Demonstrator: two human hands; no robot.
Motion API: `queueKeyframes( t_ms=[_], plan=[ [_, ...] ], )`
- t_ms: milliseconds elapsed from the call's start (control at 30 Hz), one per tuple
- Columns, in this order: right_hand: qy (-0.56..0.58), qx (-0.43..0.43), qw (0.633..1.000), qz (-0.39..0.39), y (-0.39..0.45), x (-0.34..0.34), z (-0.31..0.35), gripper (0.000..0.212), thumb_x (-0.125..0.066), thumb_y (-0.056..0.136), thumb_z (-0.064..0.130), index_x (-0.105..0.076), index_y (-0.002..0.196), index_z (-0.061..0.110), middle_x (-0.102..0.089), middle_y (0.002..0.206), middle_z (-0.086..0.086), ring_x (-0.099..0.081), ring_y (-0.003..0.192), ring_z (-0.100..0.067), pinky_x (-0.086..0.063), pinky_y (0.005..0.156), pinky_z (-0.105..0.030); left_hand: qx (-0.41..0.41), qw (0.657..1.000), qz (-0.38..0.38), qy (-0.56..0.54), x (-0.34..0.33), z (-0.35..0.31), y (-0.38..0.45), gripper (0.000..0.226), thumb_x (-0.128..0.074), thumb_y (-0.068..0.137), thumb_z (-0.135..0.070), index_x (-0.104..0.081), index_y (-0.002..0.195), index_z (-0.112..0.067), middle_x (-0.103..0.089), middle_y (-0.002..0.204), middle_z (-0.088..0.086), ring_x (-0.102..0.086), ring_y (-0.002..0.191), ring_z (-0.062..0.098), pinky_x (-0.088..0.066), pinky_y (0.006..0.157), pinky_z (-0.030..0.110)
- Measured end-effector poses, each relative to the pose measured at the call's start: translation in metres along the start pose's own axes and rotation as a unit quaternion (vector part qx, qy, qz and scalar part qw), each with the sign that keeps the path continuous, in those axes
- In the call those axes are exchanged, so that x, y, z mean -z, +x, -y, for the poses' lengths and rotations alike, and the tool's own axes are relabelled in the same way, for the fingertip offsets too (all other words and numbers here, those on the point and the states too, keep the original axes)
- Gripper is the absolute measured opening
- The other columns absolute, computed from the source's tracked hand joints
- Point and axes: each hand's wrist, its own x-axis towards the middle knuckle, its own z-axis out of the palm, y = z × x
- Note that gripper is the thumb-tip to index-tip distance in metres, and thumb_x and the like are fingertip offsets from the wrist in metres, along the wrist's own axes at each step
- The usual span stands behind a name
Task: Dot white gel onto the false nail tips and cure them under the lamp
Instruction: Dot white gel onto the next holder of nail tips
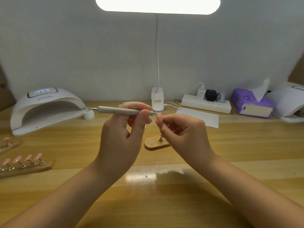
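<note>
A small pale pink false nail tip (pixel 159 117) is pinched in the curled fingers of the right hand (pixel 184 134) above the desk (pixel 230 145), while the left hand (pixel 121 134) grips a grey dotting pen (pixel 121 110) held level, its near end just beside the tip.
</note>
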Motion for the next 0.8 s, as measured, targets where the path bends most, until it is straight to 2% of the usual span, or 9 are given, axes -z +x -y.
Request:
queueKeyframes(
  t_ms=[167, 633, 800],
  plan=[
    [-0.002, 0.003, 1.0, -0.002, 0.0007, 0.0006, 0.0001, 0.011, -0.066, 0.089, 0.02, -0.074, 0.095, 0.016, -0.065, 0.075, 0.015, -0.065, 0.068, -0.007, -0.055, 0.061, -0.03, 0.003, 1.0, 0.003, -0.001, -0.0003, 0.0002, -0.0014, 0.01, -0.05, 0.093, -0.035, -0.059, 0.097, -0.032, -0.066, 0.085, -0.01, -0.065, 0.079, 0.01, -0.054, 0.066, 0.024],
    [0.005, 0.004, 1.0, 0.0, 0.0003, 0.0004, 0.0022, 0.011, -0.066, 0.089, 0.02, -0.075, 0.095, 0.016, -0.065, 0.075, 0.016, -0.065, 0.068, -0.007, -0.055, 0.062, -0.03, 0.006, 1.0, 0.009, 0.0, -0.0015, 0.0035, -0.0014, 0.01, -0.05, 0.094, -0.033, -0.06, 0.095, -0.029, -0.065, 0.079, -0.006, -0.065, 0.078, 0.008, -0.052, 0.067, 0.018],
    [0.004, 0.005, 1.0, 0.001, 0.0005, 0.0007, 0.0028, 0.011, -0.067, 0.089, 0.02, -0.075, 0.095, 0.015, -0.065, 0.075, 0.015, -0.065, 0.067, -0.007, -0.055, 0.062, -0.029, 0.011, 1.0, 0.005, 0.008, -0.0019, 0.004, -0.0019, 0.008, -0.053, 0.095, -0.025, -0.059, 0.094, -0.03, -0.065, 0.078, -0.009, -0.065, 0.077, 0.007, -0.051, 0.066, 0.017]
  ],
)
